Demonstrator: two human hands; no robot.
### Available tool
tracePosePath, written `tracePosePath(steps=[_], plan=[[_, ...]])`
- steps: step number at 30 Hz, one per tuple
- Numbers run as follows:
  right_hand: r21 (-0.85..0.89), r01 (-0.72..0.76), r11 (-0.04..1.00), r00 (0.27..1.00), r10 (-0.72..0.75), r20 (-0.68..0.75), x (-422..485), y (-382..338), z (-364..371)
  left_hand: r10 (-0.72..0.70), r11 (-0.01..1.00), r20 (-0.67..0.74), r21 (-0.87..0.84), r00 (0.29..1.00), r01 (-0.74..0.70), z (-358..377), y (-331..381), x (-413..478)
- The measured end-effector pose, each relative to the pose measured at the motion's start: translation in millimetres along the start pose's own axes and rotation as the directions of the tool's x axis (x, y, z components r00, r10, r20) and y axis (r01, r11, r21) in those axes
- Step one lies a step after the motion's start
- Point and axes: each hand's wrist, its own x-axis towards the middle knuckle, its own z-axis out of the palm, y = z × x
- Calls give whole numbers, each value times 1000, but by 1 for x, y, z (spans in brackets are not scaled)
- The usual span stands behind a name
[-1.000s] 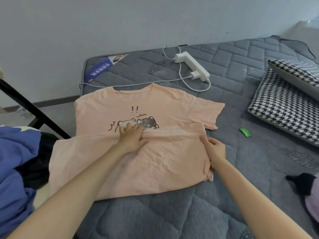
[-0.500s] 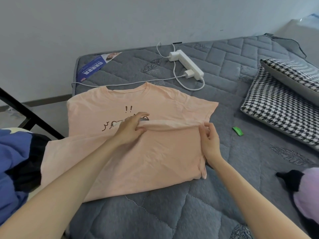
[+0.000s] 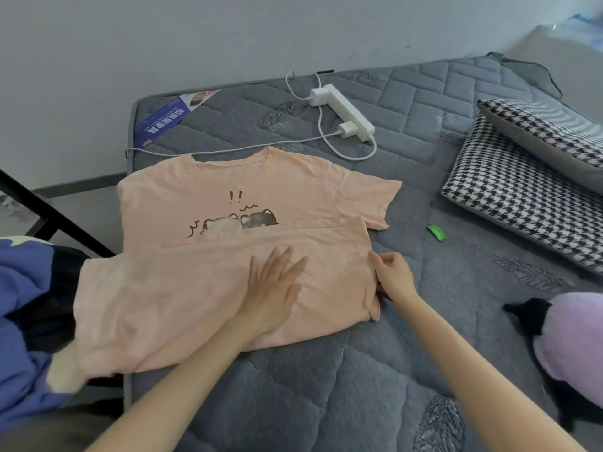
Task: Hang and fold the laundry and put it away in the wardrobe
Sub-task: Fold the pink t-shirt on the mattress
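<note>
Under the left hand lies the shirt, spread on the mattress with its collar on the far side from both hands. The lower half of the shirt is folded up toward the collar. The folded edge runs a little beyond the fingertips and covers the bottom of the print. The left hand is flat, with the fingers straight and slightly spread, and the palm presses on the folded layer. The right hand is just beside it, at the right edge of the fold. Its fingers are curled, and thumb and forefinger pinch this edge. The two hands are near but do not touch.

Beyond both hands, past the collar, a white power strip lies on the mattress with two chargers plugged in it. A thin cable runs from there along the collar to the left. A blue label sits at the far left corner of the mattress.

To the right of the right hand lies a small green scrap. Further right are two checked pillows, one leaning on the other. Near the right forearm is a purple and black plush.

To the left of the left forearm there is a heap of blue cloth. The left side of the shirt reaches over the mattress edge onto it.
</note>
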Motion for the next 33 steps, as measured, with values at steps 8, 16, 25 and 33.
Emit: tracePosePath(steps=[8,16,25,33], plan=[[-99,183,978,941,-145,305,-45,27,-24,-29,999,150,42,988,23,32,24,-24],[-114,326,938,938,-306,163,-67,52,-31,-13,994,108,107,994,2,36,34,-41],[-4,128,992,982,-126,144,-67,60,-54,16,980,137,194,990,-42,33,35,-47],[-339,17,941,984,45,175,-57,35,-40,52,961,173,261,983,-97,24,33,-54]])
